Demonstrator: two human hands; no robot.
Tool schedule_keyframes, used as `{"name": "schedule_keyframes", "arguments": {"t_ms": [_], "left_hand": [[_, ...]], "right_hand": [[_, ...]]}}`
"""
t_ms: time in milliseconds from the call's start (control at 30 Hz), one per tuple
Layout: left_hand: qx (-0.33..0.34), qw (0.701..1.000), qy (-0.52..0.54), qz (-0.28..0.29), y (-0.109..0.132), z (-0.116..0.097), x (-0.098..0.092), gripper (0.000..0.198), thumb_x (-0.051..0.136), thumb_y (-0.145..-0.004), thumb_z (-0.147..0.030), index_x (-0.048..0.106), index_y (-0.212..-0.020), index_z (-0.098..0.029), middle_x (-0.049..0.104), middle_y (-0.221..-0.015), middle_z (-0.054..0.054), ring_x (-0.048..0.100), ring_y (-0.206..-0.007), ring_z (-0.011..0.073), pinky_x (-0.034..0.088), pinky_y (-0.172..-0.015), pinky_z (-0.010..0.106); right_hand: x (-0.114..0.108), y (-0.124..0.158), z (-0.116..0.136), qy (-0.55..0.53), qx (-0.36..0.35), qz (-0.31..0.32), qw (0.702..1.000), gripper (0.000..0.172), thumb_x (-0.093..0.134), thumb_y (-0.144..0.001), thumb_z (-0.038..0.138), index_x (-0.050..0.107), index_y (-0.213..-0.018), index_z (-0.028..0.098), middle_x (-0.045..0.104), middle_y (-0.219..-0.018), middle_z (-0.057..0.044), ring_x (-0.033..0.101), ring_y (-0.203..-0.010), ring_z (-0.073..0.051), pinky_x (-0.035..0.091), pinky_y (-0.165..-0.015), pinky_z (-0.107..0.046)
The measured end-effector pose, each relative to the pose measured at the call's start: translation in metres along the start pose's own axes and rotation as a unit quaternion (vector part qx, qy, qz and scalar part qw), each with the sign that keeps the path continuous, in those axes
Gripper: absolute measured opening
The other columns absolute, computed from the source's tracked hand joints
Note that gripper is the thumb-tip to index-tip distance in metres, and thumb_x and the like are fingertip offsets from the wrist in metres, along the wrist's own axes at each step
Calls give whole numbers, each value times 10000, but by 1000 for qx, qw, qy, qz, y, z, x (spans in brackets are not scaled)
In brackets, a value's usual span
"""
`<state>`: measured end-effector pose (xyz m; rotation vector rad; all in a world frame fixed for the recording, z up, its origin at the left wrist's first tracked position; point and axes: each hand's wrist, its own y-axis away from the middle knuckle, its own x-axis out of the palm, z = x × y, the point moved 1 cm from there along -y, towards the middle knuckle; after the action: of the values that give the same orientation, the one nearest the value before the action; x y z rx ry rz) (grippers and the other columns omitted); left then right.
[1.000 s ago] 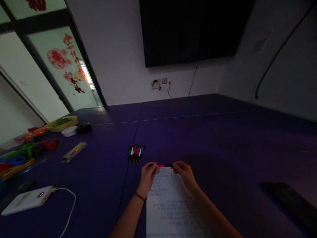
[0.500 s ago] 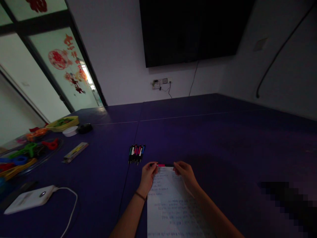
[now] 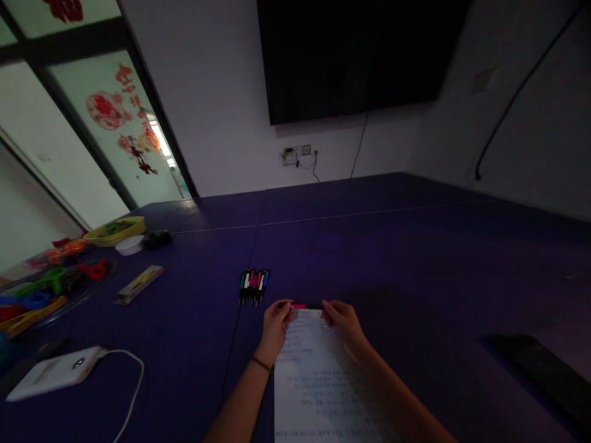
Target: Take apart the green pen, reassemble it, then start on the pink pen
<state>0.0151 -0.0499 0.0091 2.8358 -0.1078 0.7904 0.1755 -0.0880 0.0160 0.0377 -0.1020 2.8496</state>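
Between my two hands a pink and black pen (image 3: pixel 301 306) is held level, just over the top edge of a handwritten sheet of paper (image 3: pixel 318 394). My left hand (image 3: pixel 277 323) pinches one end of the pen, and a dark band circles that wrist. At the other end, the fingers of my right hand (image 3: pixel 341 320) are closed on the pen's black part. A row of several pens (image 3: pixel 253 287) in green, white, pink, purple and blue lies side by side on the purple table (image 3: pixel 369 258), beyond my left hand.
On the left lie a white power bank (image 3: pixel 55 373) with a cable (image 3: pixel 138 375), a small box (image 3: pixel 139 285), a tray of colourful toy pieces (image 3: pixel 55 280), a white lid (image 3: pixel 130 245) and a yellow basket (image 3: pixel 115 231). A dark phone-like object (image 3: pixel 540 369) rests at the right.
Both hands keep the same grip on the pen above the paper. The view has shifted very slightly; the things on the table stay where they were.
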Motion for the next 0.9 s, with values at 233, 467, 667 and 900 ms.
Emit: {"name": "schedule_keyframes", "arguments": {"t_ms": [233, 467, 667, 900], "left_hand": [[4, 999, 20, -26, 0, -3, 0, 317, 758, -460, -293, 615, -681, -116, 552, -562, -13, 499, -503, 53, 382, -475, 153], [-4, 1000, 7, -12, 2, -3, 1, 294, 751, -478, -283, 612, -675, -115, 562, -588, -5, 493, -504, 52, 381, -477, 158], [-3, 1000, 18, -7, 3, -5, 1, 300, 749, -481, -250, 599, -705, -116, 498, -497, -40, 445, -442, 38, 338, -447, 157], [3, 999, 50, 0, -1, -4, -4, 289, 734, -505, -233, 588, -725, -118, 514, -530, -36, 448, -464, 39, 368, -487, 166]], "right_hand": [[0, 2, 2, -108, 24, -16, 994, 356, 735, -476, 373, 599, -734, 169, 621, -689, -30, 558, -625, -156, 425, -569, -252], [1, 0, -4, -97, 55, -4, 994, 397, 708, -493, 471, 612, -704, 149, 605, -626, -40, 571, -574, -167, 462, -558, -287], [0, 1, 1, -96, 45, -27, 994, 393, 714, -468, 461, 625, -693, 151, 596, -606, -32, 556, -547, -156, 457, -552, -284], [4, 2, 2, -57, 46, 59, 996, 303, 703, -484, 342, 663, -723, 160, 575, -561, -5, 517, -522, -130, 414, -512, -253]]}}
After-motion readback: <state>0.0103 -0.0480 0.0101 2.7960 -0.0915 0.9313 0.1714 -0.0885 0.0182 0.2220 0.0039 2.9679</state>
